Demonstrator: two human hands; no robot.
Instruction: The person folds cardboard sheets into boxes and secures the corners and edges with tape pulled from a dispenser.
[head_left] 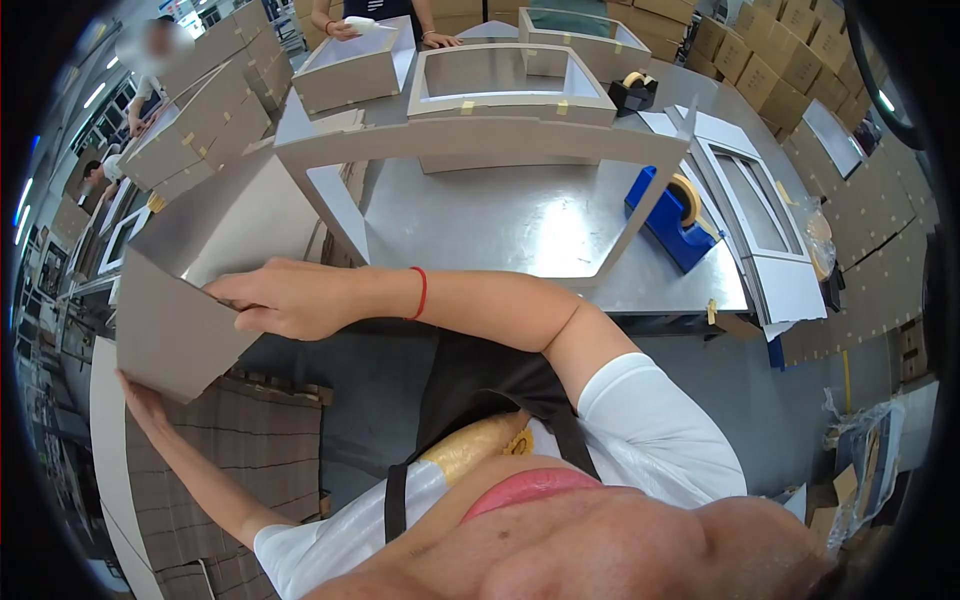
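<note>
A folded grey-brown cardboard box (180, 325) is held up on my left side, off the table's left end. My right hand (285, 297), with a red cord at the wrist, reaches across and closes its fingers over the upper edge of the box. Low down, my left hand (143, 400) grips the bottom corner; part of its fingers is hidden behind the board. In front of me an open cardboard frame (480, 135) stands on the metal table (480, 230). Beyond the frame sits a window box (515, 85) with pieces of tape on its rim.
A blue tape dispenser (675, 225) and a black tape dispenser (633, 93) stand on the right. Flat window cutouts (755, 200) lie at the table's right edge. Cartons (790, 55) are stacked behind. Across the table, a co-worker's hand (343, 30) holds something white over another box (350, 75).
</note>
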